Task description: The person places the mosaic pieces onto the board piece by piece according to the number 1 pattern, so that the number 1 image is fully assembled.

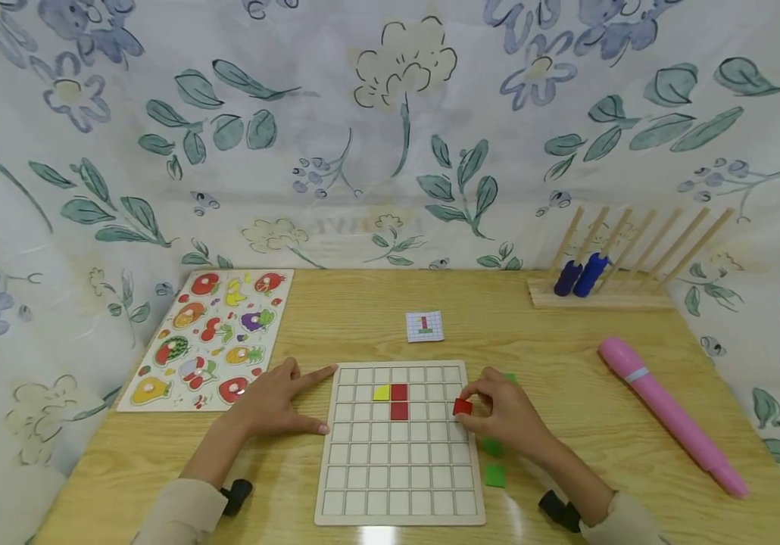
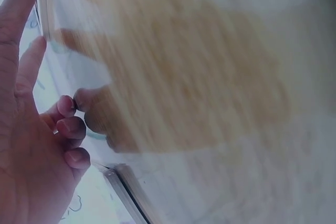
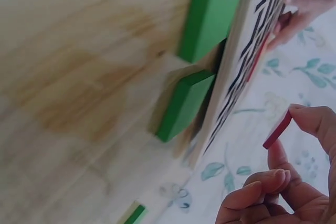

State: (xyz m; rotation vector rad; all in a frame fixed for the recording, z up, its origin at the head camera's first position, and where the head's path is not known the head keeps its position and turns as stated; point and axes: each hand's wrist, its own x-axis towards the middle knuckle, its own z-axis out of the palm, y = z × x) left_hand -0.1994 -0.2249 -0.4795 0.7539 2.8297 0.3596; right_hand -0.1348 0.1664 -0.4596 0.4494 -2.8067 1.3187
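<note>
Two hands over a wooden bench (image 1: 335, 310), either side of a white grid board (image 1: 400, 469)
Right hand (image 1: 509, 416) at the board's right edge, red square tile (image 1: 462, 407) pinched between thumb and forefinger, remaining fingers (image 3: 262, 184) curled underneath; tile held just above the grid's right-hand columns, not yet seated in a cell
Left hand (image 1: 274, 401) flat on the bench beside the board's upper left corner, fingers straight and spread, forefinger tip touching the board's frame, nothing held
Already seated on the board: two red tiles (image 1: 399, 401) stacked one above the other in the second and third rows, yellow tile (image 1: 381, 392) touching the upper red one on its left
Green tiles (image 1: 494, 474) lying on the bench just off the board's right edge, partly hidden under the right hand; seen edge-on as green blocks (image 3: 210, 14) in the right wrist view
Small pattern card (image 1: 425, 326) lying behind the board, near its top edge
Fruit peg puzzle (image 1: 209, 337) at far left, well apart from the left hand
Pink pen-shaped tube (image 1: 669, 412) lying diagonally at right
Wooden peg rack (image 1: 608, 291) at the back right, two blue cylinders (image 1: 581, 276) on its leftmost pegs
Left wrist view blurred, only a palm and loosely bent fingers (image 2: 71, 127) made out
</note>
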